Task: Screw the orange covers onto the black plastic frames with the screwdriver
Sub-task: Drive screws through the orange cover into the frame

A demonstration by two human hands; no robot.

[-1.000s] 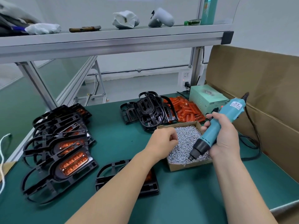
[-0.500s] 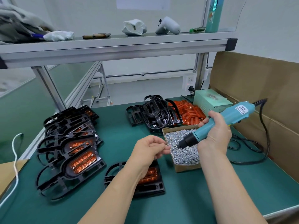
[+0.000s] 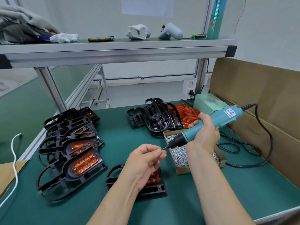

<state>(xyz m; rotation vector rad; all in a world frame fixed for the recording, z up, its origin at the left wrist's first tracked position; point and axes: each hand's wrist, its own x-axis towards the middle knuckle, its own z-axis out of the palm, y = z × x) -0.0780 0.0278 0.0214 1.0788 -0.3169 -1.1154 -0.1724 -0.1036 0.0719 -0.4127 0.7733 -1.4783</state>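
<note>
Right now: the step looks like loading a screw onto the bit, before any driving into the frame below.
Left hand [image 3: 146, 161]: pinches a small screw [image 3: 162, 148] between thumb and forefinger, the other fingers loosely curled.
Right hand [image 3: 205, 137]: wrapped round the barrel of the teal electric screwdriver [image 3: 215, 120], whose bit points toward 8 o'clock. The tip meets the screw or stops just short; I cannot tell which.
Frame in work: a black plastic frame [image 3: 155, 189] lies flat on the worktop [image 3: 211, 200] at 6 o'clock from the left hand, partly hidden by the wrist. An orange cover [image 3: 153, 177] sits in it.
Both hands: raised above that frame, not touching it.
Screw supply: a cardboard box of screws [image 3: 183, 170] at 3 o'clock from the left hand, beneath the right forearm.
Covered frames [image 3: 69, 143]: an overlapping stack at 9 o'clock, well apart from the hands.
Bare frames [image 3: 154, 117]: piled at 12 o'clock, with loose orange covers [image 3: 186, 114] just beside them at 1 o'clock.
Next move, as I judge it: seat the screw squarely on the bit, swing the tool upright over a screw hole, and steady the frame with the freed left hand.
Screws already in this frame: too hidden to say.
</note>
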